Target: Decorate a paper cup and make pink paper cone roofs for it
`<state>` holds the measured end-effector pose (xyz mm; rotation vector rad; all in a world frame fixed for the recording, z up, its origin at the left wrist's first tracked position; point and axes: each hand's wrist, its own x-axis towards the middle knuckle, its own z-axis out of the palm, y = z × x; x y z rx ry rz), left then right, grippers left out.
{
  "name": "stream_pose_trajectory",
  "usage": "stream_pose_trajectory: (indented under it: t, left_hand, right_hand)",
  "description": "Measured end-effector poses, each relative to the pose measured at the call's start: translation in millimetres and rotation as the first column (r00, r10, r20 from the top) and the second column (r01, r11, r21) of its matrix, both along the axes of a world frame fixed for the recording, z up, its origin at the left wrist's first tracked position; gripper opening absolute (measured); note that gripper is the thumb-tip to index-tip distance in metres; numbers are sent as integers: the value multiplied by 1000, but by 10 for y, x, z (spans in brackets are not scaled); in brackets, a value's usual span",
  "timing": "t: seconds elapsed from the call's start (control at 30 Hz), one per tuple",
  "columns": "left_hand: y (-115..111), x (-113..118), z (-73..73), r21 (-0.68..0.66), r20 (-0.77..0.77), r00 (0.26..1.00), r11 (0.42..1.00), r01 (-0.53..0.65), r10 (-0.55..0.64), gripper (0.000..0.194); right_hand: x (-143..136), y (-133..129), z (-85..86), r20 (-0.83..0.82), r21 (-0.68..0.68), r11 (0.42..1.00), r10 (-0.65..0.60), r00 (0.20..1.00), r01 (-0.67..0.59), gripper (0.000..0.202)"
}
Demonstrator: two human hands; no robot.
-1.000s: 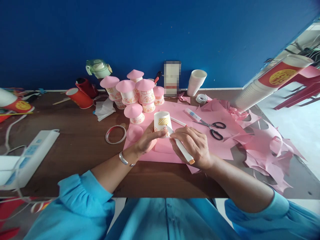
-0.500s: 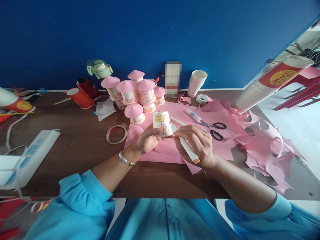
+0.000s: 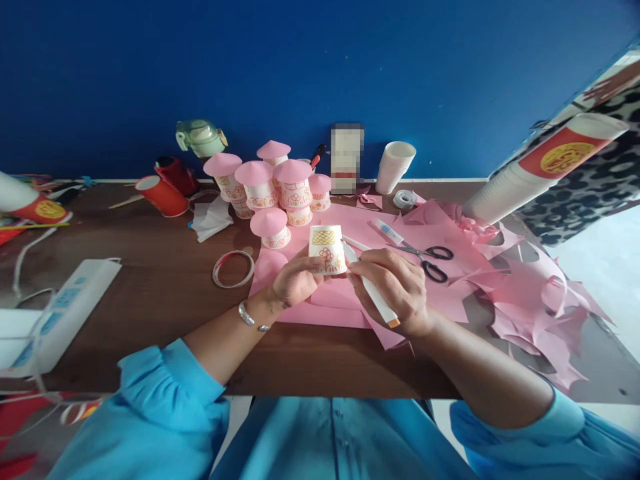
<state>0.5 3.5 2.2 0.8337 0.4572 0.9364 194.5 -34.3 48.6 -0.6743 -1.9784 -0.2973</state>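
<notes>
My left hand (image 3: 296,279) holds a small white paper cup (image 3: 327,250) upside down, with a yellow lattice and an orange-red flower drawn on its side. A white marker (image 3: 377,298) with an orange end is gripped in my right hand (image 3: 395,283), its tip close to the cup's right side. Whether the tip touches the cup is too small to tell. Behind the cup stand several decorated cups with pink cone roofs (image 3: 269,222). Under my hands lies pink paper (image 3: 345,313).
Scissors (image 3: 425,252) and a glue tube (image 3: 387,231) lie right of my hands; pink scraps (image 3: 540,300) spread farther right. A tape roll (image 3: 233,269) and a power strip (image 3: 70,313) are left. Stacked cups (image 3: 395,167) stand by the wall.
The held cup has shifted and turned slightly to the right. At the right edge, a dark patterned cloth and part of a person's arm have come into view.
</notes>
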Motion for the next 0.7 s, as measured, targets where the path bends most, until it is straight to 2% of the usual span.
stream_pose_trajectory:
  t: [0.13, 0.37, 0.7]
  left_hand:
    - [-2, 22, 26, 0, -1, 1000, 1000, -14, 14, 32]
    - [20, -1, -52, 33, -35, 999, 999, -28, 30, 28]
    - [3, 21, 6, 56, -45, 998, 998, -36, 38, 24]
  right_hand:
    - [-10, 0, -10, -10, -10, 1000, 1, 1000, -1, 24]
    - [-36, 0, -1, 6, -8, 1000, 8, 1000, -8, 18]
    - [-33, 4, -13, 38, -23, 1000, 1, 999, 0, 17]
